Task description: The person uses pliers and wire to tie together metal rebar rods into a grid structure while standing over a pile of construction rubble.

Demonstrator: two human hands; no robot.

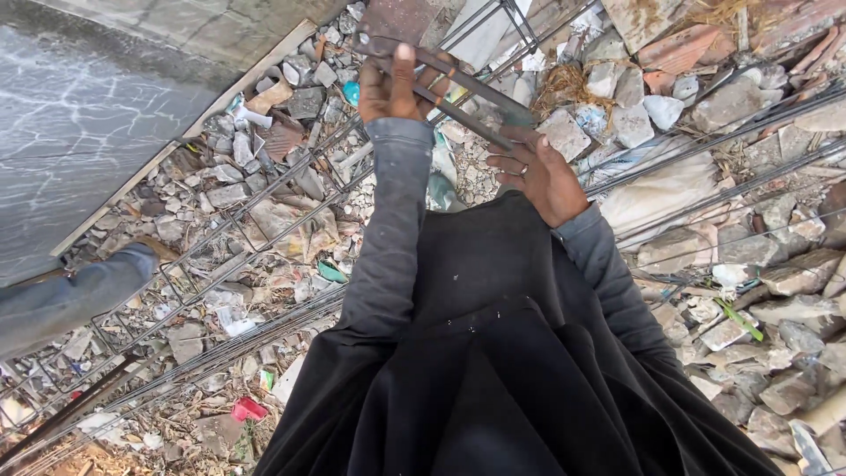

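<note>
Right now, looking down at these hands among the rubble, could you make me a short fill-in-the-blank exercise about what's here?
1. The left hand grips a rusty metal ____ tool.
2. The right hand wears a ____ on one finger.
3. The rebar cage lies on ground covered with broken ____.
4. A small ____ scrap lies near the bottom of the view.

Missing words: bar; ring; stones; red

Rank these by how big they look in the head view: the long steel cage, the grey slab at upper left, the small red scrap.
1. Grey slab
2. Steel cage, long but thin; its ends run out of view, so this is unsure.
3. Red scrap, clearly smallest.
</note>
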